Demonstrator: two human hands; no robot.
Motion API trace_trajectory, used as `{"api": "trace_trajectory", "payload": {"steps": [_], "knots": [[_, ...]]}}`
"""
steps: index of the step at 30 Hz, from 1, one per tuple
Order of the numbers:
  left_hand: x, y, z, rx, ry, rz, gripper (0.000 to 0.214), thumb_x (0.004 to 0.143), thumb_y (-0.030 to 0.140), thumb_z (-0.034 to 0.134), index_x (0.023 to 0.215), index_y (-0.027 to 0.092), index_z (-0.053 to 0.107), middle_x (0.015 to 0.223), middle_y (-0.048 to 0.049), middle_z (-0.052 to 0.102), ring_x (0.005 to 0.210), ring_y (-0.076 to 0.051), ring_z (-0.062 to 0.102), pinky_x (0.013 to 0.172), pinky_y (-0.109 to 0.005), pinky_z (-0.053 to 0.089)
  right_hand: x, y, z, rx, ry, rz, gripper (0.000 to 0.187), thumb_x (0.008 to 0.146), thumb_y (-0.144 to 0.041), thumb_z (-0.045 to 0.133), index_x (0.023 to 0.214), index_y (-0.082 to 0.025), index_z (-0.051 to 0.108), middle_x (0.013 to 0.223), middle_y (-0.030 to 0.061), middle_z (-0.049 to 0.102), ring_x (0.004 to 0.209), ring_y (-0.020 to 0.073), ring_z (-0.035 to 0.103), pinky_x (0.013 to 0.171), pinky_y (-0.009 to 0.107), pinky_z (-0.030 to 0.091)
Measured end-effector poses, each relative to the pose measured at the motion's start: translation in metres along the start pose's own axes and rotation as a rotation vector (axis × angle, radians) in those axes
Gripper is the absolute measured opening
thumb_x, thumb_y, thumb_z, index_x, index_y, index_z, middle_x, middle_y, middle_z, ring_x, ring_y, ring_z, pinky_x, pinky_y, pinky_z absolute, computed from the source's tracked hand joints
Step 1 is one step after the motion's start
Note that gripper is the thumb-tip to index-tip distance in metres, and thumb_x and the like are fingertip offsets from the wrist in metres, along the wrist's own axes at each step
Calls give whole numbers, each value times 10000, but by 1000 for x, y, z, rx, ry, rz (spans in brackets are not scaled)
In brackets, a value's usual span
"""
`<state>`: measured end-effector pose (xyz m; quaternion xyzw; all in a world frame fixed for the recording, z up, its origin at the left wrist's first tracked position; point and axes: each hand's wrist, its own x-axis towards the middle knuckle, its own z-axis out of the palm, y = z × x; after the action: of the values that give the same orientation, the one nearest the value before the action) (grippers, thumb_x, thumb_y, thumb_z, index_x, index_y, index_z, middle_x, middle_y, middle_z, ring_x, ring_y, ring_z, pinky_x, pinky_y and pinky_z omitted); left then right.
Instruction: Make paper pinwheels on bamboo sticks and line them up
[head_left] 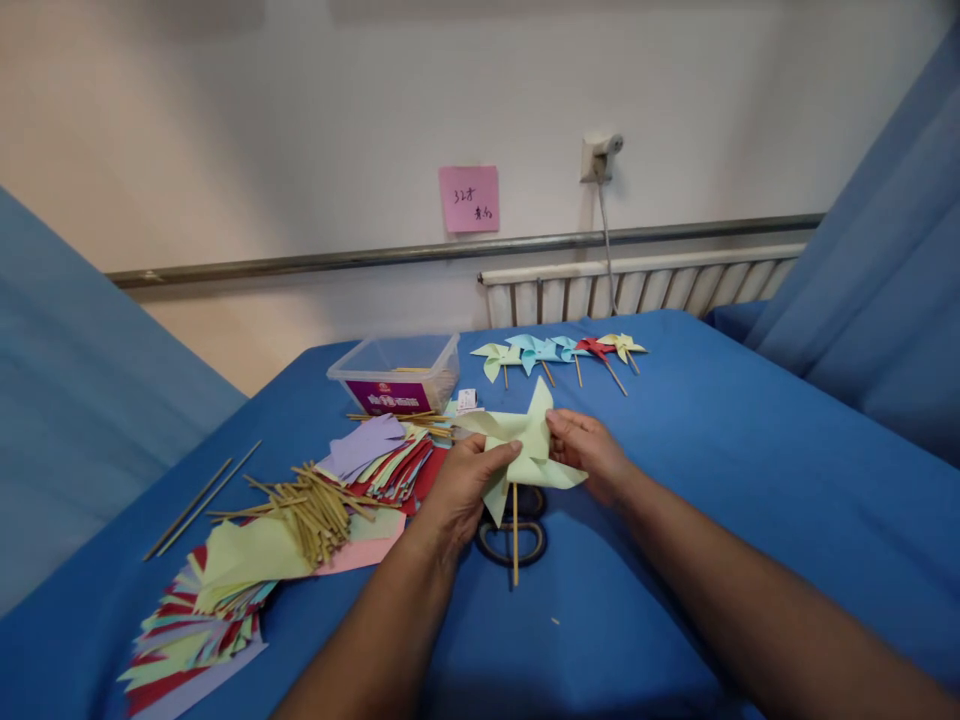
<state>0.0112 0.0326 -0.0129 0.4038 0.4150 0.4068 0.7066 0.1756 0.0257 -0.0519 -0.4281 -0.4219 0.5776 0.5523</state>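
We are pinching with the fingers of our left hand, thumb on top, closed on the left vane of the pale green pinwheel. The fingers of our right hand are closing on the paper just right of its hub. Between the two hands we are holding the pinwheel a little above the worktop, about midway between its near and far edges. Its thin stick is hanging straight down toward us. The stick is crossing over a pair of dark-handled scissors lying flat beneath. By our judgement we are working on the folded vanes at the hub, where paper meets stick. The next move is calling for a steady pinch at the centre so the tips do not spring apart, and for the stick to stay upright. Out toward the left edge, cut paper squares are lying fanned beside a heap of short bamboo sticks. A second stack of paper is sitting at the near left corner. Toward the far edge a clear plastic box is standing, and a row of finished pinwheels is lying to its right.
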Motion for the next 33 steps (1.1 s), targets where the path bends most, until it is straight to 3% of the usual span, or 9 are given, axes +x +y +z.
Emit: {"api": "trace_trajectory", "payload": {"steps": [3, 6, 9, 12, 18, 25, 29, 33], "knots": [[4, 1, -4, -42, 50, 2, 360, 597, 186, 847, 911, 87, 701, 789, -99, 749, 606, -172, 675, 610, -259, 539, 21, 5, -18, -488, 285, -69, 347, 866, -513, 553, 874, -185, 668, 860, 52, 736, 720, 161, 677, 658, 273, 523], [7, 2, -8, -62, 103, 1, 357, 589, 182, 856, 891, 97, 685, 794, -94, 746, 613, -179, 685, 607, -264, 544, 47, 6, -46, -690, 473, -38, 181, 838, -301, 584, 919, -169, 677, 898, 83, 736, 840, 206, 688, 754, 308, 523], [8, 4, -8, -79, 133, -8, 337, 588, 164, 855, 863, 108, 668, 783, -85, 743, 594, -171, 680, 578, -254, 537, 64, -3, -77, -902, 634, 14, 241, 842, -226, 570, 1048, -168, 681, 1101, 124, 706, 1058, 245, 650, 927, 350, 466], [6, 5, -7, -81, 131, -20, 307, 603, 163, 846, 846, 107, 666, 754, -81, 737, 558, -164, 664, 554, -253, 533, 73, -14, -104, -1075, 753, 117, 334, 857, -282, 589, 1156, -152, 660, 1235, 181, 642, 1156, 290, 612, 958, 372, 444], [2, 5, -3, -49, 99, -46, 272, 632, 172, 833, 841, 113, 669, 737, -81, 730, 546, -161, 653, 530, -251, 528, 86, -19, -128, -1252, 747, 329, 332, 843, -369, 627, 1062, -137, 723, 1101, 196, 710, 1074, 315, 663, 861, 353, 485], [5, 0, -5, -33, 88, -67, 296, 627, 177, 834, 855, 105, 660, 734, -85, 727, 545, -170, 659, 533, -264, 536, 96, -21, -129, -1336, 700, 356, 288, 868, -269, 594, 1058, -106, 736, 1112, 238, 704, 1059, 304, 678, 839, 337, 488], [2, 4, -4, -66, 114, -49, 285, 637, 158, 829, 865, 98, 668, 740, -83, 732, 542, -160, 657, 532, -247, 533, 91, -26, -122, -1355, 686, 307, 307, 912, -286, 519, 1066, -117, 724, 1087, 209, 722, 1039, 296, 682, 821, 333, 481], [0, 16, -3, -192, 195, 92, 211, 666, 99, 788, 846, 101, 677, 746, -65, 736, 569, -148, 666, 567, -227, 553, 77, -26, -93, -1359, 621, 201, 329, 939, -343, 471, 1061, -157, 712, 1037, 155, 743, 1004, 268, 686, 804, 308, 464]]}}
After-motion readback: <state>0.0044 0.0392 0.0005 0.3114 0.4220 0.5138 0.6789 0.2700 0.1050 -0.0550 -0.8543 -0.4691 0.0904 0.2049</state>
